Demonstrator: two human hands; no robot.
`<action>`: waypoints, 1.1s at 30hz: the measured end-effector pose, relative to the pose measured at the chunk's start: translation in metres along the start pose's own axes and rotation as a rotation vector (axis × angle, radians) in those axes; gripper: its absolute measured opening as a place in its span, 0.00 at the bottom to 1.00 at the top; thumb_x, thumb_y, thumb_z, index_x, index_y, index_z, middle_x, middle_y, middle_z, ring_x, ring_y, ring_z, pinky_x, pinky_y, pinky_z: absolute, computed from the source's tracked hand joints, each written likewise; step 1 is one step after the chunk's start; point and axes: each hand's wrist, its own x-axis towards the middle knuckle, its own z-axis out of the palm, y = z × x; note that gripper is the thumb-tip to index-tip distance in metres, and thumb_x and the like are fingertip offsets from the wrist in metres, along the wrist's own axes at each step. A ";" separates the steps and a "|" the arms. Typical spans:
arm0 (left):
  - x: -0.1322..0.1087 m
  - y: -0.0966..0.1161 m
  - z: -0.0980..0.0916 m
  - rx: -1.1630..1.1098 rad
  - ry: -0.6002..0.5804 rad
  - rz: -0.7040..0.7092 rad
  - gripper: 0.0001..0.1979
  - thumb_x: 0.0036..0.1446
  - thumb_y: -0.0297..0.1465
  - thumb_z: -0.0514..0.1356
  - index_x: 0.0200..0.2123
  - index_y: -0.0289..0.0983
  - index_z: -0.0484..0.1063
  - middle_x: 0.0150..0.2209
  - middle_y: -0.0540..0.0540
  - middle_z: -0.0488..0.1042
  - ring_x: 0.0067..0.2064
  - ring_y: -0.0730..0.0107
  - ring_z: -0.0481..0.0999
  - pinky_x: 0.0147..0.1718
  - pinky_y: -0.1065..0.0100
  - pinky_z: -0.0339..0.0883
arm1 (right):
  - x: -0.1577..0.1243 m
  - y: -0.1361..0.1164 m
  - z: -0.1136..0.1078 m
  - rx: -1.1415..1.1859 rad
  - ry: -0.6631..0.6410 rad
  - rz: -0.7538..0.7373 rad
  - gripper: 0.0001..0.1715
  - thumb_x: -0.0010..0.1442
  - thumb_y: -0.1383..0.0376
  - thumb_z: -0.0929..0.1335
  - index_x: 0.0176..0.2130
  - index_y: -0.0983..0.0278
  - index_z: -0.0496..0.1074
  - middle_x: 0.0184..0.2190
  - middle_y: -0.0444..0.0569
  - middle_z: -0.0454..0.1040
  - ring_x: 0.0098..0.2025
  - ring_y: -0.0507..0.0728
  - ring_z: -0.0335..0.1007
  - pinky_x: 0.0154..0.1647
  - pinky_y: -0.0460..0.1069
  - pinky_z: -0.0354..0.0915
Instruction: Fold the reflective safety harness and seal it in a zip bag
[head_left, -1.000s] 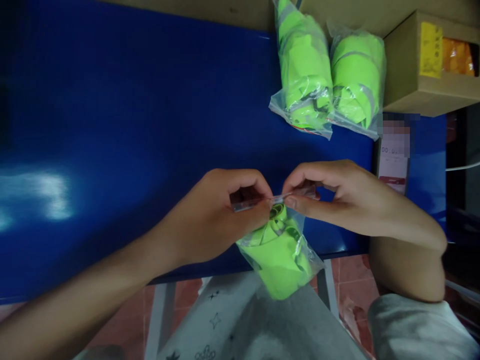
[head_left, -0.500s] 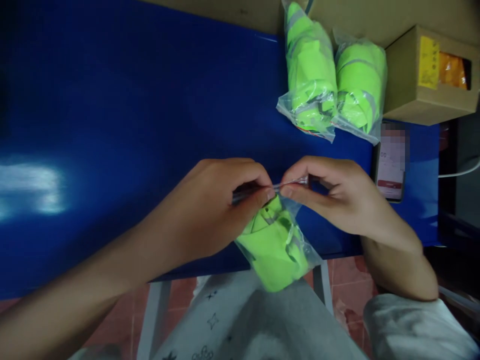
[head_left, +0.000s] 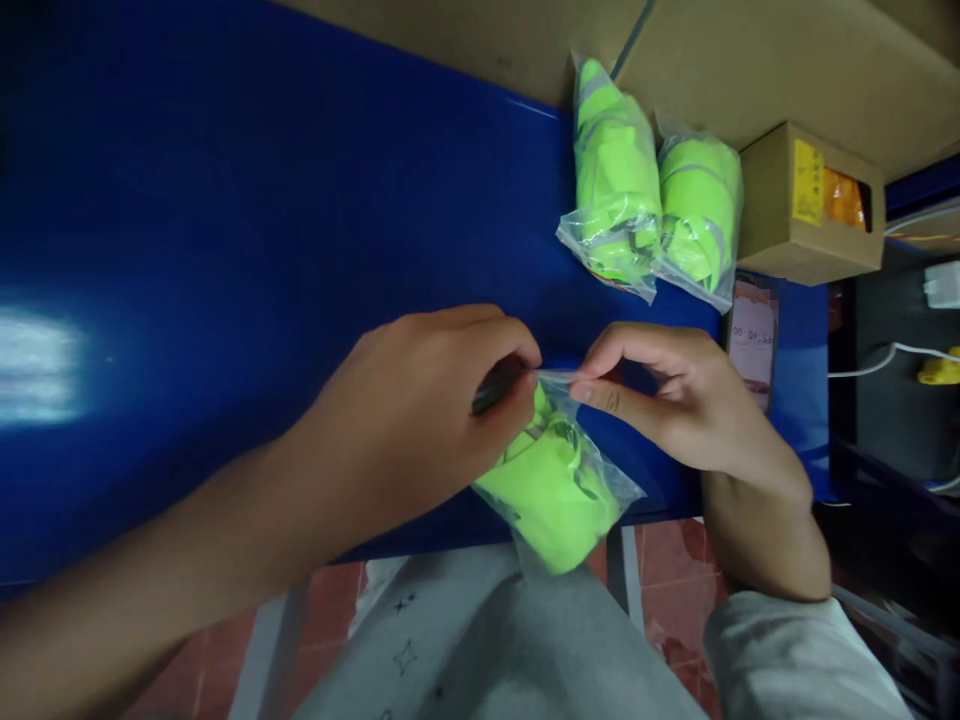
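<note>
A clear plastic bag (head_left: 559,490) with folded neon-green cloth in it hangs at the front edge of the blue table (head_left: 300,230). My left hand (head_left: 427,410) pinches the upper edge of the bag between thumb and forefinger. At the right end of that same edge, my right hand (head_left: 667,395) holds the plastic between thumb and fingertips. The bag's top is stretched between the two hands, and part of its left side is hidden behind my left hand.
Two bagged green bundles, one left (head_left: 616,180) and one right (head_left: 699,215), lie at the back right. Beside them stand a cardboard box (head_left: 832,245) with a yellow label and a phone (head_left: 751,345). A white cable (head_left: 870,370) runs at the far right.
The view has shifted, so the bundles, box and phone appear lower and further left. My hands are slightly further apart along the bag's edge, both still pinching it.
</note>
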 end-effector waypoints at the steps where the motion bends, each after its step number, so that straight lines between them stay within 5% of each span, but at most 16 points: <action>1: -0.001 0.001 0.000 0.014 0.015 -0.002 0.10 0.66 0.33 0.58 0.39 0.42 0.81 0.40 0.48 0.82 0.37 0.65 0.78 0.36 0.65 0.64 | 0.001 -0.001 0.002 -0.030 0.006 -0.022 0.09 0.65 0.58 0.77 0.37 0.60 0.79 0.34 0.45 0.80 0.34 0.54 0.74 0.35 0.49 0.67; 12: -0.002 0.002 0.005 -0.024 0.044 0.009 0.08 0.65 0.29 0.59 0.37 0.41 0.80 0.36 0.49 0.81 0.34 0.68 0.76 0.33 0.67 0.61 | 0.000 0.000 -0.008 0.029 0.005 0.061 0.10 0.65 0.57 0.77 0.42 0.59 0.81 0.36 0.45 0.81 0.37 0.54 0.76 0.40 0.50 0.73; 19: -0.009 0.003 0.006 0.069 0.123 0.008 0.08 0.66 0.30 0.59 0.38 0.43 0.79 0.40 0.49 0.82 0.39 0.64 0.79 0.36 0.66 0.63 | -0.002 -0.002 0.004 -0.018 0.049 -0.016 0.04 0.67 0.61 0.75 0.41 0.58 0.79 0.37 0.46 0.81 0.38 0.55 0.75 0.41 0.51 0.72; 33: -0.005 0.002 0.009 -0.123 0.085 0.042 0.09 0.69 0.30 0.58 0.39 0.41 0.79 0.36 0.50 0.81 0.36 0.70 0.78 0.34 0.68 0.62 | -0.001 -0.001 0.010 -0.003 0.034 -0.028 0.05 0.68 0.61 0.74 0.43 0.58 0.76 0.38 0.47 0.78 0.39 0.56 0.74 0.43 0.52 0.72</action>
